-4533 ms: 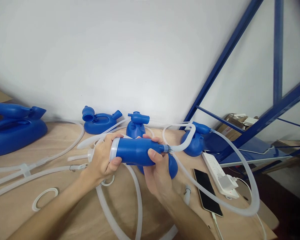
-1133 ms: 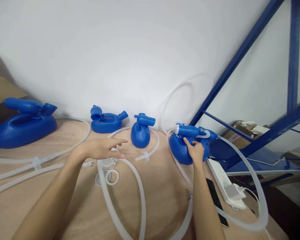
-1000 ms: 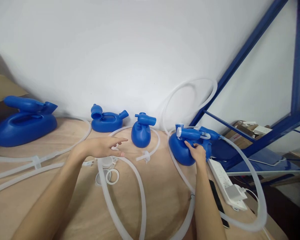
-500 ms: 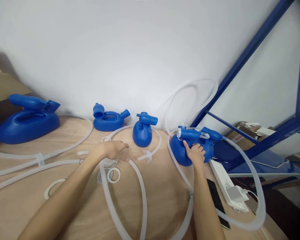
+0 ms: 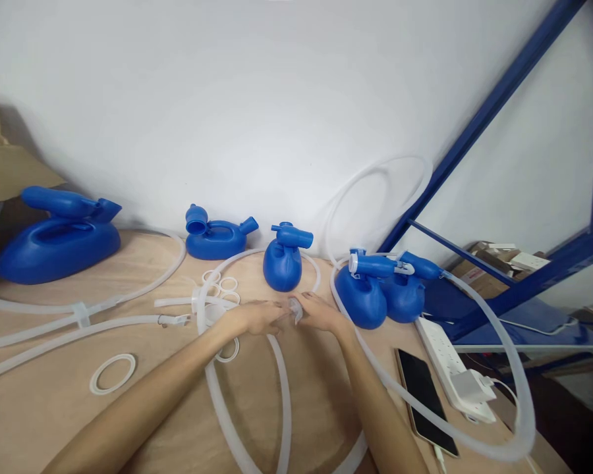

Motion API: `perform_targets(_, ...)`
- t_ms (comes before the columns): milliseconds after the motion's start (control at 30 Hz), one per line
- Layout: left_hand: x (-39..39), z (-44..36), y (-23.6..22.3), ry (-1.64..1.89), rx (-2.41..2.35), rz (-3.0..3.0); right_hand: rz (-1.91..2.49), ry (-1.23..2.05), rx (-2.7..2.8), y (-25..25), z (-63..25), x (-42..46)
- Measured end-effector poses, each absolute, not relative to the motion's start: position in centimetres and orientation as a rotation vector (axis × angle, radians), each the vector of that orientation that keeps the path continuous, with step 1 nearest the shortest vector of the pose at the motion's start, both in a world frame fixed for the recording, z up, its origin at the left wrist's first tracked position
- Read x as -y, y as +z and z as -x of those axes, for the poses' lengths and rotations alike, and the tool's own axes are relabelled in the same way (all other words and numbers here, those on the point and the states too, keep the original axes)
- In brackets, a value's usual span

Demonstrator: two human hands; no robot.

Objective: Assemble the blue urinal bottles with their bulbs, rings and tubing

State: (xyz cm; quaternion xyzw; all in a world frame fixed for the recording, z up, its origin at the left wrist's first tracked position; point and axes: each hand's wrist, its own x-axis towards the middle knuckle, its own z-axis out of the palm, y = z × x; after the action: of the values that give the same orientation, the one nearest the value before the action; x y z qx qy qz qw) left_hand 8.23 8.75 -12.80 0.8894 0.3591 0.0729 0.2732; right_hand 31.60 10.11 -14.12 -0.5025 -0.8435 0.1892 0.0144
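Observation:
My left hand point(image 5: 263, 317) and my right hand point(image 5: 319, 311) meet in the middle of the table, in front of a blue urinal bottle point(image 5: 282, 264). A translucent plastic clip point(image 5: 295, 309) shows at the fingertips of my right hand, which are closed on it. The fingers of my left hand are pinched at the end of the white tube point(image 5: 317, 276), which curves round behind the bottle; the end itself is covered. Under my left wrist lie several white rings point(image 5: 228, 284) and loops of thicker tubing point(image 5: 221, 401).
More blue bottles point(image 5: 215, 240) stand along the wall, two at the right with coiled tubing point(image 5: 516, 368). A phone point(image 5: 425, 398) and a white power strip point(image 5: 454, 368) lie at the right edge. A cardboard box point(image 5: 17, 174) and a blue metal rack point(image 5: 484, 99) flank the table.
My right hand has left the bottle at the right and moved left to the clip. My left hand has shifted right to meet it. The rings and phone are more exposed.

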Motion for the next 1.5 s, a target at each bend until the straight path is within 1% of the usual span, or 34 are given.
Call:
perform_targets(100, -9.8, -7.4, -12.5, 0.227, -0.91, -2.384, 1.544, 0.5, 2.596, -14.4, -32.1, -10.5)
perform_targets(200, -11.5, -5.5, -11.5, 0.214, -0.974, -2.405, 1.571, 0.303, 2.475, -13.6, -33.7, -10.6)
perform_targets(367, -13.9, -0.3, -9.9, 0.113, -1.335, -2.382, 1.509, -0.073, 2.043, -12.4, -35.8, -10.8)
perform_targets(533, -15.7, 4.4, -10.6, -0.127, -1.749, -2.176, 1.337, -0.308, 1.728, -11.1, -36.8, -10.3)
perform_targets(633, -16.5, 5.7, -11.5, -0.195, -1.823, -2.091, 1.259, -0.398, 1.614, -10.7, -37.1, -10.0)
perform_targets(733, -17.2, 6.1, -12.1, -0.149, -1.798, -2.069, 1.229, -0.391, 1.591, -10.9, -37.3, -10.3)
perform_targets(900, -17.5, 5.5, -12.8, 0.022, -1.755, -2.009, 1.221, -0.255, 1.717, -12.7, -37.1, -11.6)
perform_targets(1033, -17.1, 4.9, -12.4, 0.285, -1.688, -1.939, 1.21, -0.157, 1.844, -14.0, -36.7, -12.5)
perform_targets(1133, -16.6, 4.8, -11.2, 0.499, -1.595, -1.817, 1.186, -0.157, 1.841, -14.2, -36.7, -13.0)
perform_targets(1333, -14.9, 4.6, -8.0, 0.943, -1.352, -1.61, 1.056, -0.207, 1.822, -12.6, -37.2, -13.6)
perform_targets(1500, -13.7, 1.5, -6.9, 1.378, -0.938, -1.287, 1.073, -0.131, 1.747, -13.1, -36.9, -15.0)
